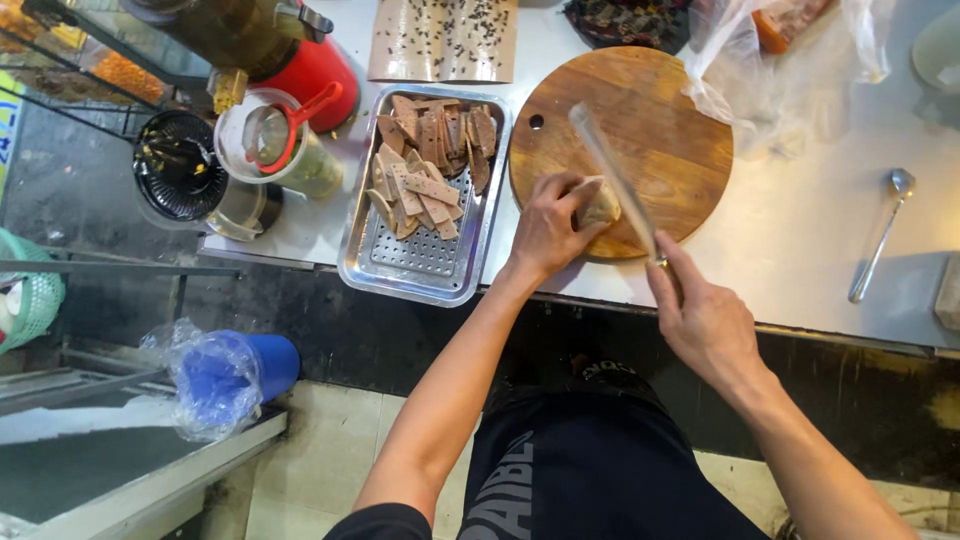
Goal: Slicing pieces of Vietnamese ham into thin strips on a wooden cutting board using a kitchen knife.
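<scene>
— What is the left hand (548, 228) doing?

— It is resting on the round wooden cutting board (640, 120), with its fingers (572, 192) curled over a pale block of food (602, 204) and pinning it down near the board's front edge.

— And the right hand (705, 325)?

— It is clenching the handle of a long knife (610, 172). The blade is lying slantwise across the board and is touching the food block just beside the left fingertips (the handle itself is hidden inside the fist).

— Where is the board sitting?

— On a pale tabletop (800, 240), close to its near edge. Just to the left of the board a perforated metal tray (425, 260) is holding a pile of brownish-pink slices (430, 165), heaped toward its far end.

— What else is lying around?

— A metal spoon (880, 235) is lying well to the right of the board. Left of the tray a clear container is carrying a red strainer (285, 135), next to a red pot (320, 70) and a dark round vessel (180, 165). A clear plastic bag (770, 70) is overlapping the board's far right edge. Down on the left a blue bucket (235, 370), lined with plastic, is standing on a lower ledge.
</scene>
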